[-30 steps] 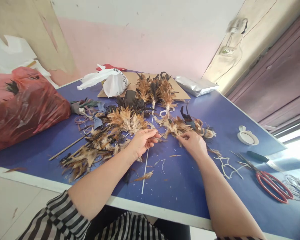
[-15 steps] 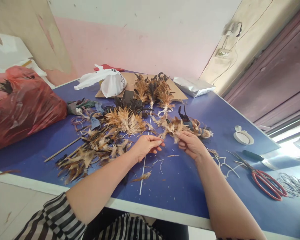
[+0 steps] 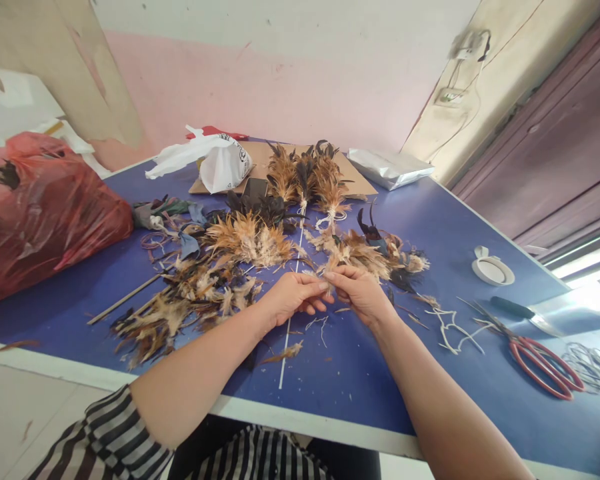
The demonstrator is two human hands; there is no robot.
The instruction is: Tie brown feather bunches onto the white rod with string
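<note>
My left hand [image 3: 290, 297] and my right hand [image 3: 361, 291] meet fingertip to fingertip over a blue table [image 3: 360, 373]. Both pinch a strand of brown and black feathers [image 3: 370, 253] that trails off to the right behind my right hand. A thin white stick [image 3: 286, 347] lies on the table under my left hand and runs toward the near edge. A bigger heap of tan feathers [image 3: 220, 273] lies left of my left hand. Three tied feather bundles [image 3: 310, 177] rest on cardboard at the back.
A red plastic bag [image 3: 40, 213] sits at the far left and a white bag [image 3: 220, 163] at the back. Red-handled scissors [image 3: 535, 353], white string scraps [image 3: 453, 330], a tape roll [image 3: 493, 270], a knife [image 3: 517, 310] and rubber bands [image 3: 593, 367] lie at the right.
My right hand has drawn the feather strand left until its fingertips touch those of my left hand. My left hand has stayed nearly in place.
</note>
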